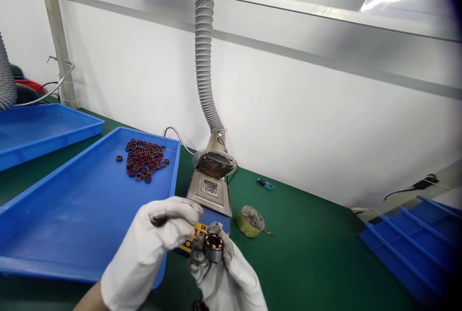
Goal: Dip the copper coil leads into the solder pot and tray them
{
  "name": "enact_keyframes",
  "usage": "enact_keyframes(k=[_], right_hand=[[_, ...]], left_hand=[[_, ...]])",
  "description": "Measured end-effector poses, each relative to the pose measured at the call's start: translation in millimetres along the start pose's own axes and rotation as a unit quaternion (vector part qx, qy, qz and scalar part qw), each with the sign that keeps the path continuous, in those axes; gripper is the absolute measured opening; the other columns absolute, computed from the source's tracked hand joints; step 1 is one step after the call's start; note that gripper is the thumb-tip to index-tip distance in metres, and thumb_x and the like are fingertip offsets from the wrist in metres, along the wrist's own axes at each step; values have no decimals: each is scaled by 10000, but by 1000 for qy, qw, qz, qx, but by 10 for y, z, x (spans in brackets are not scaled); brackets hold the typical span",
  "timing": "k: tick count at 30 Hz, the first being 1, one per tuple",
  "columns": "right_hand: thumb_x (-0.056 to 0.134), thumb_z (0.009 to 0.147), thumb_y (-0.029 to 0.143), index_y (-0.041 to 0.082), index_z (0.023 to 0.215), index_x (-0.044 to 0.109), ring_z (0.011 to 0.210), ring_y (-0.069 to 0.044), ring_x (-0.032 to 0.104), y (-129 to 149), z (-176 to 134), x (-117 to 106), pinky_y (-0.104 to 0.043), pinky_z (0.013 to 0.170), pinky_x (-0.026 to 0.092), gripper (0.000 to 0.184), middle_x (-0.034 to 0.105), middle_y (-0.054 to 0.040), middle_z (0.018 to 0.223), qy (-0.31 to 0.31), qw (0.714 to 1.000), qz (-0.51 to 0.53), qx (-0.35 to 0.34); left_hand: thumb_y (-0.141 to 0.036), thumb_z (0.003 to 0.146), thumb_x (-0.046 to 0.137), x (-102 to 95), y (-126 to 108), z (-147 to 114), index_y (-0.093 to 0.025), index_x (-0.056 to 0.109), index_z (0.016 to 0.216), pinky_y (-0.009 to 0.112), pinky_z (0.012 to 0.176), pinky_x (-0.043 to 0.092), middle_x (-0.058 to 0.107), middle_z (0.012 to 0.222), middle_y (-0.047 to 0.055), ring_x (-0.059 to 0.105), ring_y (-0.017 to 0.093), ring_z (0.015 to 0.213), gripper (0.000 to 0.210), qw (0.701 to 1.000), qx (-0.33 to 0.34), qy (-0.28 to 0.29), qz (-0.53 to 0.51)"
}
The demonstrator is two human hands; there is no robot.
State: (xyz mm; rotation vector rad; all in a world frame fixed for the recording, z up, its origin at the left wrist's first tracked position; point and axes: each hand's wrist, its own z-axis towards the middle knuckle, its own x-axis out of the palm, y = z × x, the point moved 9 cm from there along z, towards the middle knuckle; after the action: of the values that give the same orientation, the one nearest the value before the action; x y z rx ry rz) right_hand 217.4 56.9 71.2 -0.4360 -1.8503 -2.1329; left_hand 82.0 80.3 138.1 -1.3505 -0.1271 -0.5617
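My right hand, in a white glove with grey-stained fingertips, grips a small ring-shaped motor stator. Its copper windings face up and its outer rim is metallic. Just left of it is my left hand, also gloved, with thumb and fingers pinched together. Whatever those fingers may hold is hidden. At the bottom edge, below my right hand, part of a dark red-and-black wound piece shows. Behind both hands stands a solder pot with a square, shiny, silvery opening and a yellow front panel partly covered by my fingers.
A blue tray at left holds a pile of red-and-black stators. Over the pot hangs a fume hose with a round hood. Right of it sit a yellow-green tin and a small blue-handled tool. Blue trays stand far right.
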Motion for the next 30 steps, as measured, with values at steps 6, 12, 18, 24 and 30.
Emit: enact_keyframes(k=[6,12,18,24,30], right_hand=[[648,725,460,272,946,682,757,-223,685,50,-64,-12,-401,704,557,292,725,-62,872,-46,998,6,-36],[778,605,353,209,790,670,644,-215,681,284,-36,8,-322,590,569,258,724,-61,743,-71,991,-46,-105],[694,676,82,222,786,599,863,-171,663,656,-527,149,-242,676,552,202,679,-31,969,-245,853,-220,-405],[644,682,28,227,797,624,860,-199,642,681,-704,437,-316,707,550,231,646,-33,947,-268,735,-387,-489],[667,717,119,254,801,574,859,-180,612,702,-690,321,-324,729,529,184,592,-17,959,-304,756,-332,-476]], left_hand=[[-55,610,609,179,60,-6,-228,702,717,205,689,478,678,866,-14,624,146,792,224,979,-69,101,161],[-85,667,596,178,28,-56,-242,691,669,222,733,474,652,806,-16,602,139,801,183,995,55,70,46],[-245,642,737,33,148,-35,-280,706,837,210,744,493,694,937,-17,625,156,857,201,999,-44,-4,-16],[-323,689,709,260,402,-51,-193,717,782,221,742,499,713,772,13,634,152,769,160,991,-114,30,-69],[-240,591,761,26,269,25,-218,711,762,232,713,500,718,829,-4,630,140,729,179,986,-38,-50,-152]])
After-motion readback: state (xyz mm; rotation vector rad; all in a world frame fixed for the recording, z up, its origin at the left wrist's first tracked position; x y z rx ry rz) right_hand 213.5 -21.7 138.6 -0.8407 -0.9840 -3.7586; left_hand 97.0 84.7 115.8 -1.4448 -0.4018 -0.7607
